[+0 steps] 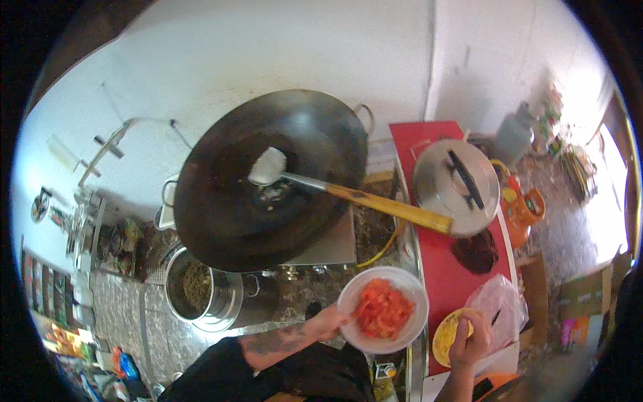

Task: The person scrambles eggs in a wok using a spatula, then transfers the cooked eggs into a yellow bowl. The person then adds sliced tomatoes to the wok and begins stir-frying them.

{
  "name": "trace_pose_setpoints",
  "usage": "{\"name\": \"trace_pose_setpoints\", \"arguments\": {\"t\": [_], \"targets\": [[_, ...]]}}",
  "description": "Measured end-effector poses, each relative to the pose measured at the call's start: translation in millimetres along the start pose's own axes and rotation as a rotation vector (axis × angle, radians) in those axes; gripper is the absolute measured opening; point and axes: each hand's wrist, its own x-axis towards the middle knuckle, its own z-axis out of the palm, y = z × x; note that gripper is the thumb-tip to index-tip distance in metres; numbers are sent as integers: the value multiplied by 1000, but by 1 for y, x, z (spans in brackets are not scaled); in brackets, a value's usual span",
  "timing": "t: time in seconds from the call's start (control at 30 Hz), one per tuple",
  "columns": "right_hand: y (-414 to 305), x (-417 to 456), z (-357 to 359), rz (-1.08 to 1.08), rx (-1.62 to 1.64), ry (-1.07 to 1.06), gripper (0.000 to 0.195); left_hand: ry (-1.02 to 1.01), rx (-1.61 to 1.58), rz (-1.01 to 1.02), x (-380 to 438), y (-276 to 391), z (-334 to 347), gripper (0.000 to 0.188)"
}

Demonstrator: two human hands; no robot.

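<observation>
My left hand [329, 321] grips the near-left rim of a white bowl [419, 306] of chopped tomatoes [383, 309], held just in front of my body. My right hand [471, 334] is at a round yellow dish [443, 337] on the red counter top [437, 261], with its fingers over the dish's right side. Whether it grips the dish is hard to tell. A large dark wok [221, 211] stands ahead, with small pale bits at its bottom. A wok spatula [387, 205] rests across it, its metal blade inside and its wooden handle reaching over the counter.
A metal pot lid [427, 176] and a dark pile [476, 251] lie on the counter, near a clear plastic bag [502, 311]. An orange gas cylinder [520, 216] stands beyond. Left of the wok's near side is a steel pot [173, 301] with brownish contents.
</observation>
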Motion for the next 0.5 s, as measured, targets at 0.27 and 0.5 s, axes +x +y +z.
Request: {"name": "trace_pose_setpoints", "arguments": {"t": [0.27,0.5], "targets": [[-89,175,109,-217,-658,-630,37,203,-122,229,-204,129,-109,40],[-58,201,152,-111,-876,-947,43,512,315,820,-172,268,-219,51]]}}
